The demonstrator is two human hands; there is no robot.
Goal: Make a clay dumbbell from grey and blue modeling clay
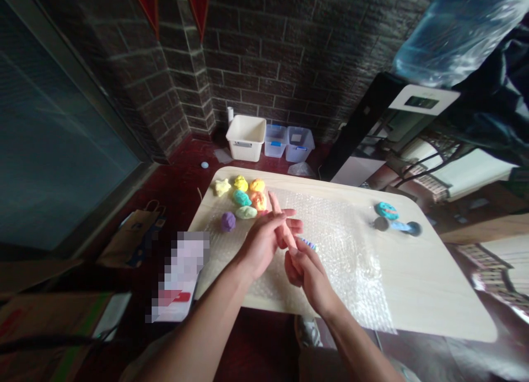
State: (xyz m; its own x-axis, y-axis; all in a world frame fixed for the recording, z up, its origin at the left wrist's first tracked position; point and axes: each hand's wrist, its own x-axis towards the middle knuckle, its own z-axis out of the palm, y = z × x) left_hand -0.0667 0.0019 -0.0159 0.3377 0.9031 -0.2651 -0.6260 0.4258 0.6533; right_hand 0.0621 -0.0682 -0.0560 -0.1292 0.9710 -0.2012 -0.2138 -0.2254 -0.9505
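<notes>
My left hand (264, 236) is over the bubble wrap, its fingers spread and pointing forward and right. Close against its palm is my right hand (306, 269), with its fingers curled in and the fingertips meeting the left hand. Whether a small piece lies between them I cannot make out. Partly hidden behind the right hand, a small striped multicoloured piece (308, 244) rests on the wrap. Beyond the left hand sit several soft, clay-like lumps, among them an orange lump (258, 200), a teal lump (241, 198), a pale green lump (246, 212) and a purple lump (228, 221).
Bubble wrap (351, 249) covers much of the pale table (446, 283). A blue-and-grey dumbbell-shaped piece (399, 226) and a teal round piece (387, 210) lie at the right. Behind the table, a white bin (247, 139) and clear bins (300, 145) stand on the floor.
</notes>
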